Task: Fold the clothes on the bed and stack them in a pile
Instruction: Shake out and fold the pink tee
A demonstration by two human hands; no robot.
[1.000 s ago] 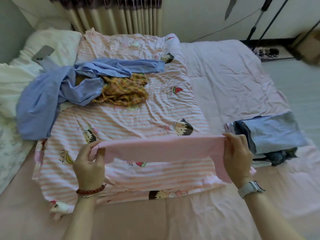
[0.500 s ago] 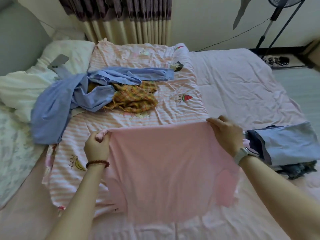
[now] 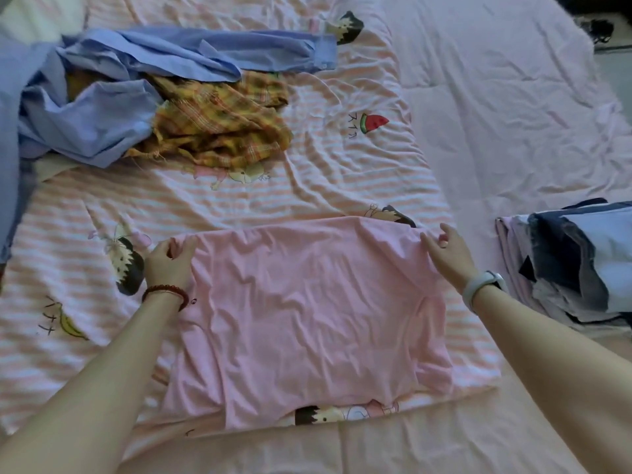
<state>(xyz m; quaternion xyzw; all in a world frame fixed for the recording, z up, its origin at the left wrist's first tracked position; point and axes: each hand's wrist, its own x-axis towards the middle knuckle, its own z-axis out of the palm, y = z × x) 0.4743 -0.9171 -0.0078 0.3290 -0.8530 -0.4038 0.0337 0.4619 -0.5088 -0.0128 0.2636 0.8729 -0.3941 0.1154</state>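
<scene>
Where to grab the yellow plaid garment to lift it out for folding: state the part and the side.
Take the yellow plaid garment at its near right edge, coming in from the right with the right hand. That side lies bare on the striped blanket; its left and far parts are tucked under the blue shirt, so pulling there would likely drag the shirt along.

Bed: plain pink sheet, creased. Striped cartoon-print blanket spread across it. Pale pillow top left. Floor strip top right. Soft daylight.
</scene>
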